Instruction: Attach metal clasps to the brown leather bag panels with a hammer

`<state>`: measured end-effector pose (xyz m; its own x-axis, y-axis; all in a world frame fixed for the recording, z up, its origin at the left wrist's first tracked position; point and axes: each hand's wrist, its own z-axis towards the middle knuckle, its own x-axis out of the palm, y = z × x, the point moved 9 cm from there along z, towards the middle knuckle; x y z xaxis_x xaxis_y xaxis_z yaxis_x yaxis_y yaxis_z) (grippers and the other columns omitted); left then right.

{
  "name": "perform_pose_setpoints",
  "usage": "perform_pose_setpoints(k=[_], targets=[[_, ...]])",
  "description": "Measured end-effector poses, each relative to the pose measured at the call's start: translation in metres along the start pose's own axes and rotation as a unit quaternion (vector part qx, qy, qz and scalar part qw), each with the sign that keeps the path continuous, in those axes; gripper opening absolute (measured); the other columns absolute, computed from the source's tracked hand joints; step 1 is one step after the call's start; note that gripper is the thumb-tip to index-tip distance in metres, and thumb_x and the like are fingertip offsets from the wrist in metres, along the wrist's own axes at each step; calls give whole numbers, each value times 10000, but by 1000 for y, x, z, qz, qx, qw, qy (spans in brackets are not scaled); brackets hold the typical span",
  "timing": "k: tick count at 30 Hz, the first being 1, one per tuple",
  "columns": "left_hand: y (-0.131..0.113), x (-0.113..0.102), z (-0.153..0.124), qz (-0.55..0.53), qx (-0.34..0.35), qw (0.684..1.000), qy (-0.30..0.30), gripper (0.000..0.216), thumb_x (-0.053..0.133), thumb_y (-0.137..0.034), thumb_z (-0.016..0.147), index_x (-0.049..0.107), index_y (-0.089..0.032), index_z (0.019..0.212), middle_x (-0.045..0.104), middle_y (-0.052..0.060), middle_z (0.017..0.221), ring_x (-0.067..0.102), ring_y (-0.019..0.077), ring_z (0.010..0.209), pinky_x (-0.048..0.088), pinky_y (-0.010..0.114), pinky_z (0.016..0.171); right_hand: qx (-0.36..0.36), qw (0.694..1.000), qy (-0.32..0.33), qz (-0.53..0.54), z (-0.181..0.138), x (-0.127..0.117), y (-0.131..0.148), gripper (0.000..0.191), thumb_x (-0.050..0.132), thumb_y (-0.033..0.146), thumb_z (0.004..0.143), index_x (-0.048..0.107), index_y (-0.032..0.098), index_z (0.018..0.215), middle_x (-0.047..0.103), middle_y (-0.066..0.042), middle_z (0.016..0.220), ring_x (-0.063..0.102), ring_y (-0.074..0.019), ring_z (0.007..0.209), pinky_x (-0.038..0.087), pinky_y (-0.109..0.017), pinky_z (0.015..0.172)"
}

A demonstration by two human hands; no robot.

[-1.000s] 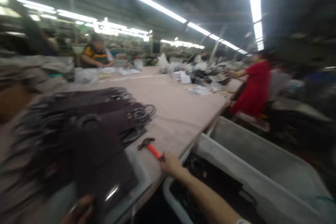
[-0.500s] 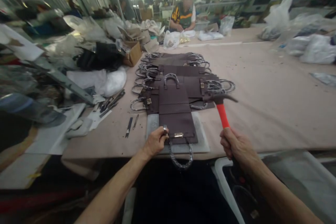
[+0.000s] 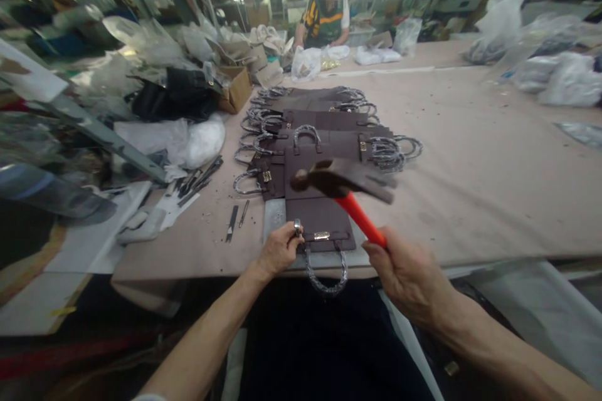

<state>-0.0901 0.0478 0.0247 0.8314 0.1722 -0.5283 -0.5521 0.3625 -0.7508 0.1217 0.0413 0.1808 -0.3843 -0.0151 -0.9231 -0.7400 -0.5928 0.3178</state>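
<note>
My right hand (image 3: 409,269) is wrapped round the orange-red handle of a claw hammer (image 3: 333,178), raised above the dark brown bag piece (image 3: 313,216). My left hand (image 3: 279,250) is closed at the left edge of that piece, pinching a short, shiny metal punch (image 3: 297,227) upright; its lower end is hidden by the fingers. The bag piece lies on a pale grey slab (image 3: 275,213) and has a gold metal clasp (image 3: 322,236). Its wrapped handle (image 3: 328,288) hangs over the table's front edge.
Several more brown bag pieces (image 3: 345,119) with wrapped handles lie behind. A blade (image 3: 232,223) and a thin pointed tool (image 3: 243,213) rest at left, near a cardboard box (image 3: 237,91). Plastic bags (image 3: 567,81) lie at right. Another person (image 3: 324,19) is across the table (image 3: 480,175).
The hammer has swung left and up from the right of the bag piece to above it, its head turned. My left hand stays at the bag piece's edge with the metal punch.
</note>
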Motion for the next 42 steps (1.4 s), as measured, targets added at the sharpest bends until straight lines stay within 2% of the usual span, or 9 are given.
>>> perform_pose_setpoints(k=[4, 9, 12, 17, 21, 26, 30, 34, 42], targets=[[-1, -2, -1, 1, 0, 1000, -9, 169, 559, -108, 868, 641, -207, 978, 706, 43, 936, 694, 177, 863, 570, 296, 811, -10, 998, 53, -14, 0, -3, 1, 324, 367, 406, 1035, 469, 231, 782, 473, 33, 508, 357, -128, 399, 176, -293, 474], [-3, -1, -1, 12, 13, 1000, -5, 162, 568, -109, 870, 639, -211, 976, 708, 45, 951, 697, 181, 892, 569, 297, 835, 18, 997, -62, 48, -2, -23, 7, 380, 266, 427, 1055, 468, 230, 800, 462, 25, 548, 361, -127, 428, 228, -284, 484], [-3, -1, 0, 27, 16, 999, -6, 142, 571, -114, 869, 639, -212, 945, 697, 32, 883, 692, 176, 833, 568, 284, 785, 19, 997, 74, 7, -4, 8, 1, 330, 349, 424, 1016, 492, 224, 796, 448, 27, 527, 281, -123, 416, 153, -306, 490], [-2, 0, -2, 11, 18, 1000, -2, 139, 561, -143, 897, 638, -207, 994, 706, 40, 948, 697, 182, 901, 569, 301, 837, 174, 971, 129, 96, -14, 25, -70, 350, 395, 481, 985, 473, 222, 763, 482, 18, 564, 401, -128, 489, 250, -270, 513], [-2, -1, -1, -1, 16, 1000, 6, 144, 558, -150, 896, 635, -206, 1004, 707, 42, 967, 697, 181, 924, 566, 302, 852, 356, 898, 121, 229, -45, 62, -143, 385, 350, 522, 973, 477, 218, 773, 451, 43, 548, 400, -116, 418, 323, -239, 442], [-4, -2, -1, -1, 4, 1000, 22, 156, 566, -164, 894, 639, -202, 1027, 710, 59, 1034, 696, 191, 974, 566, 319, 884, 411, 898, 80, 135, -63, 91, -192, 297, 446, 395, 967, 565, 168, 815, 583, -61, 690, 580, -191, 601, 459, -303, 581], [-3, -3, -1, -3, -25, 999, 24, 227, 583, -190, 907, 642, -200, 1126, 706, 72, 1091, 692, 196, 1025, 563, 339, 934, 275, 960, 1, 54, -31, 92, -165, 253, 569, 289, 922, 626, 128, 1109, 613, -200, 1194, 591, -308, 1105, 467, -434, 942], [-6, -6, 1, -11, -33, 999, 28, 147, 615, -190, 896, 661, -196, 1035, 697, 91, 1154, 675, 217, 1113, 543, 379, 1005, 38, 996, -33, 80, 3, 115, -93, 286, 602, 282, 930, 639, 154, 1182, 608, -157, 1265, 549, -297, 1171, 432, -446, 1035], [1, -13, -2, -28, -51, 998, -2, 98, 644, -204, 879, 682, -199, 969, 736, 74, 1066, 712, 210, 1030, 580, 381, 958, 35, 993, -47, 105, 9, 144, -68, 244, 636, 249, 901, 668, 192, 1136, 626, -105, 1199, 512, -289, 1134, 394, -456, 1016]])
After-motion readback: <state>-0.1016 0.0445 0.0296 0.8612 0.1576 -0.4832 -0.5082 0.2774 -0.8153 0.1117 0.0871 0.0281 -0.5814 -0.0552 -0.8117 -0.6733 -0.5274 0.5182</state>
